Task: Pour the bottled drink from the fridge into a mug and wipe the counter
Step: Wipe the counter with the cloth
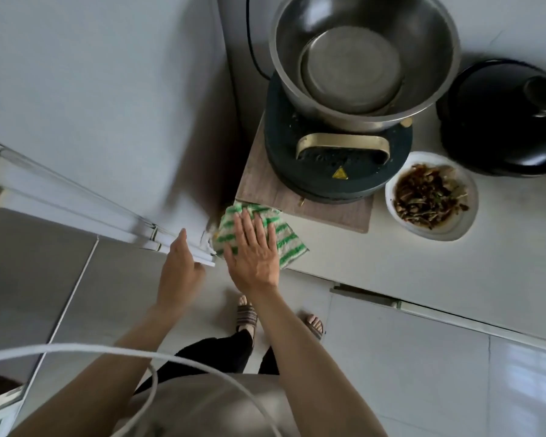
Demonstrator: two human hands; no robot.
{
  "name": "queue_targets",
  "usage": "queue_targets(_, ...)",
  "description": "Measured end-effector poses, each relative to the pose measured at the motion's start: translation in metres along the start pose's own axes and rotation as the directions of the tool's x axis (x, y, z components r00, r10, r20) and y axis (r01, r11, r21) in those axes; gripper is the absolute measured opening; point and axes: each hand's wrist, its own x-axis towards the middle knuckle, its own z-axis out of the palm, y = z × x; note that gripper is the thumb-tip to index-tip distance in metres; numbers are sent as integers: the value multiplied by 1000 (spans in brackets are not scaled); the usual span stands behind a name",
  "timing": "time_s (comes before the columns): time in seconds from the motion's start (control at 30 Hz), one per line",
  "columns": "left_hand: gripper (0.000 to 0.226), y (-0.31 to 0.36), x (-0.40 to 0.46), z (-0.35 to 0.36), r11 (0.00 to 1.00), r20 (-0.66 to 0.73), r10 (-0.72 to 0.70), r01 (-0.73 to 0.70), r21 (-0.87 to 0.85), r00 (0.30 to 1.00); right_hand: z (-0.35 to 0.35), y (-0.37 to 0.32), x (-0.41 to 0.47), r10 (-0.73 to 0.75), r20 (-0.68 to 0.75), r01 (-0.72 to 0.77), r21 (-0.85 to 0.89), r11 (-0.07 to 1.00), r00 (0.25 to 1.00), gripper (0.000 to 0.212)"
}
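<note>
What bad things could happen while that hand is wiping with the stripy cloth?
1. The cloth lies at the counter's front corner under the flat right hand; a wide wipe might push it off onto the floor.
2. The plate of food sits close to the cloth's right, so a sweep that way could bump it.
3. The left hand is at the fridge door edge; fingers could get pinched.

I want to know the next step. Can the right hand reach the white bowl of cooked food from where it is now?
Probably yes. The right hand lies flat on the striped cloth, and only bare counter shows between it and the white bowl.
</note>
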Motion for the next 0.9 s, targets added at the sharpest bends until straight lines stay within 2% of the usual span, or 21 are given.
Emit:
queue_targets(0.1,66,10,10,9,999,44,-17,19,-46,999,-16,65,-33,172,-65,-171,21,985,983,67)
queue_targets(0.2,62,20,18,13,999,69,28,-26,-41,997,-32,147,-75,354,-133,-360,-26,933,926,67)
queue_targets(0.3,64,16,16,7,995,137,97,-101,23,986,-47,237,-116,580,-186,-589,11,808,793,69)
queue_targets(0.37,64,4,15,1,989,145,120,-131,72,982,-59,279,-132,688,-182,-689,70,721,702,70)
queue_targets(0.43,64,-7,14,-4,987,140,113,-127,97,984,-63,292,-135,732,-190,-728,103,678,654,71)
queue_targets(0.53,65,-13,12,-6,993,132,57,-69,92,990,-53,258,-121,775,-211,-755,181,630,596,69)
queue_targets(0.63,65,-15,12,-3,997,125,33,-41,63,992,-34,197,-103,707,-245,-691,161,705,664,64)
queue_targets(0.8,64,-23,16,-13,998,143,65,-66,0,988,3,71,-61,433,-199,-425,85,901,879,62)
queue_targets(0.9,63,-34,21,-28,994,100,103,-106,17,990,15,6,-30,309,-155,-298,90,950,938,61)
